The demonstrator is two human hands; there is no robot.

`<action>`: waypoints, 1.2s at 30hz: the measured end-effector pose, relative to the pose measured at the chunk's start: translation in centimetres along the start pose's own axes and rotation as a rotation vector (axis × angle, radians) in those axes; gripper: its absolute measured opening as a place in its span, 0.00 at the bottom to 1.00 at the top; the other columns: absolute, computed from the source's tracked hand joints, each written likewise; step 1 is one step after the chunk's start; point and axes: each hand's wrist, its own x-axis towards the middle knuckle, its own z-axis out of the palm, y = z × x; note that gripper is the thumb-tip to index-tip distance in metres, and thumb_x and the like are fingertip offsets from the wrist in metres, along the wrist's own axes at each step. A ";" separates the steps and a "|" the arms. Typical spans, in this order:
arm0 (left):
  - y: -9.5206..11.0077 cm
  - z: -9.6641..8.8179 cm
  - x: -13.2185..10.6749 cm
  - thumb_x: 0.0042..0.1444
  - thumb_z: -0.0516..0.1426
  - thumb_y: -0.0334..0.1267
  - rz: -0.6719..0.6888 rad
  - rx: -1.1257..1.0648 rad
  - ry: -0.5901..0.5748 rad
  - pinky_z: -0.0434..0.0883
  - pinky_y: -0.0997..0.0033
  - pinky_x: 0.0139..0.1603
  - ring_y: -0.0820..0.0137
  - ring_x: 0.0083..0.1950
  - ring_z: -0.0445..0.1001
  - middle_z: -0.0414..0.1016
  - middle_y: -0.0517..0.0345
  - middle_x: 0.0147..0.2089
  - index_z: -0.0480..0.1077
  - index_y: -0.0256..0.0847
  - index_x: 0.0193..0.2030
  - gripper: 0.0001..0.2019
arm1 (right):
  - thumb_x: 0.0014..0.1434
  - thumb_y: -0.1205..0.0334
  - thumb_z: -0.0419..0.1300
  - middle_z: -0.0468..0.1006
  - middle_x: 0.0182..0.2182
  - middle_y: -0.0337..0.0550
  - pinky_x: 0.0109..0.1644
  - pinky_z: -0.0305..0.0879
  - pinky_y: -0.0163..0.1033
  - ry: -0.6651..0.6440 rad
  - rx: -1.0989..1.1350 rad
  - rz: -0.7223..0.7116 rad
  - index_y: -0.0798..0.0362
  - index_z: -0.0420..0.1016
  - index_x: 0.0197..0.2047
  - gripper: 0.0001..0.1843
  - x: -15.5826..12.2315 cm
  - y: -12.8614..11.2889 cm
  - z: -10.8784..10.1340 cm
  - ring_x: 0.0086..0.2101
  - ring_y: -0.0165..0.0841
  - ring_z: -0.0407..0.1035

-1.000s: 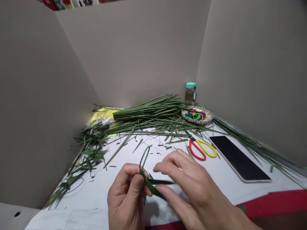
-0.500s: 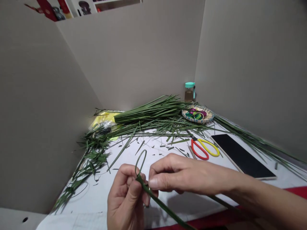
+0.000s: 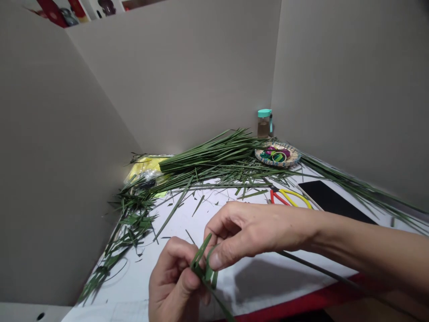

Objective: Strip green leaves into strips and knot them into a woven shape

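Observation:
My left hand [image 3: 174, 281] is closed in a pinch on a folded green leaf strip [image 3: 203, 266] low in the middle of the view. My right hand [image 3: 250, 230] reaches in from the right and pinches the same strip just above the left thumb. The strip forms a small flattened loop between the two hands, and its long tail runs down towards the bottom edge. Another long thin strip [image 3: 315, 266] trails off to the right under my right forearm.
A pile of long green leaves [image 3: 214, 156] lies across the back of the white table [image 3: 268, 286]. Cut scraps [image 3: 130, 221] litter the left side. Red and yellow scissors [image 3: 288, 197], a dark phone [image 3: 330, 201], a woven dish [image 3: 277, 155] and a teal-capped bottle [image 3: 264, 123] stand at the right. Cardboard walls enclose the table.
The tall open loop of the strip has been pulled down into a small flat loop. My right hand has shifted leftward over the left hand and pinched the strip.

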 end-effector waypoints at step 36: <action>0.3 -0.7 -0.5 0.49 0.70 0.43 -0.030 -0.101 -0.008 0.62 0.85 0.16 0.81 0.16 0.64 0.72 0.65 0.23 0.71 0.41 0.30 0.13 | 0.59 0.72 0.62 0.74 0.27 0.37 0.36 0.58 0.29 0.375 -0.773 -0.507 0.60 0.79 0.34 0.04 -0.5 1.0 2.5 0.29 0.25 0.64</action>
